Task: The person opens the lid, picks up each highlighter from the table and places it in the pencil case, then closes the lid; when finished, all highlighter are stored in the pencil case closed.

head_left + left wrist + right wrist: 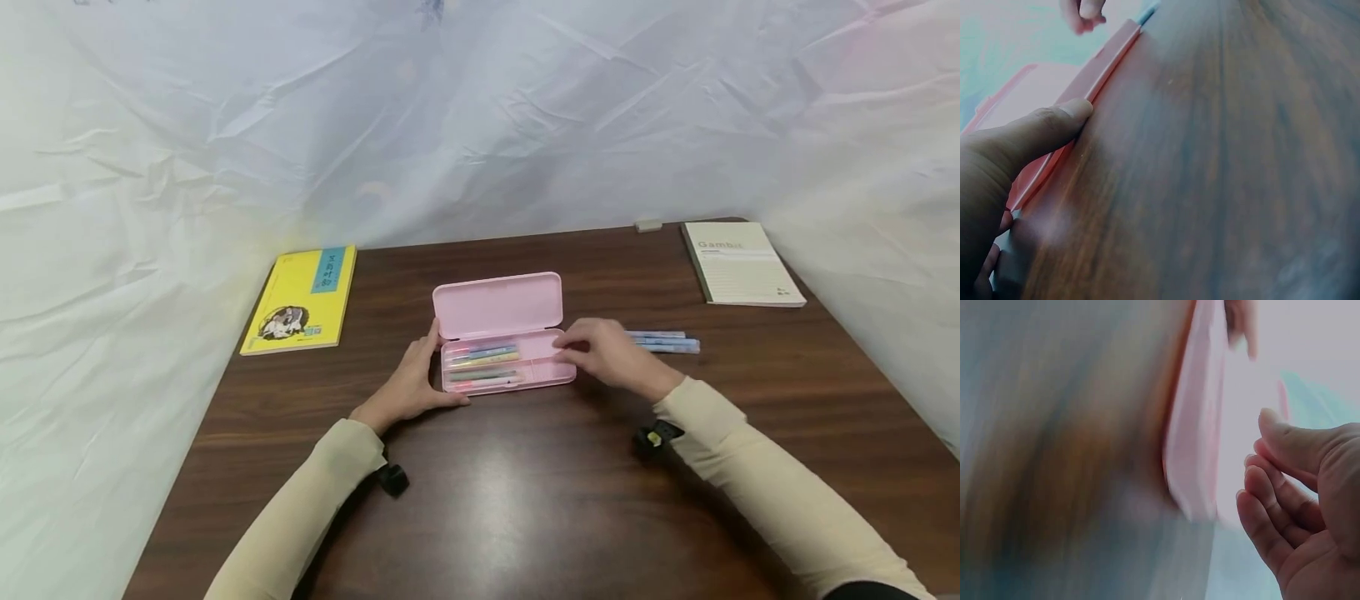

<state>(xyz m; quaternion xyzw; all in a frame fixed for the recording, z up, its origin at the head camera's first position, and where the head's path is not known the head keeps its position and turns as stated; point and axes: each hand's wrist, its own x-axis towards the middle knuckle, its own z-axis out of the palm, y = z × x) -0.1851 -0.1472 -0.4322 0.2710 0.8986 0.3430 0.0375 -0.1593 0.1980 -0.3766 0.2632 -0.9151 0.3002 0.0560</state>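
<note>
The pink pencil case [531,344] lies around the middle of the desk [480,542], its lid [498,302] swung up and leaning back towards the far edge. Slim pens [487,383] fill the left part of its tray, in rows on both sides of a lengthwise divider; the tray's right part shows bare pink. My left hand [405,379] grips the case's left end, thumb against the front wall and fingers round the side towards the back. My right hand [611,357] is over the case's right end, its fingers loosely bent and the thumb apart from the fingertips, as my right wrist view shows. Just beyond that hand, on the side of the desk's right edge, a few blue pens [667,342] lie together on the wood. A yellow book [303,296] lies at the far left corner, and a pale notebook [742,262] at the far right corner. A small whitish block [648,226] sits on the far edge, left of the notebook. Behind that edge hangs a creased white sheet [480,125]. My sleeves [315,508] are cream.
</note>
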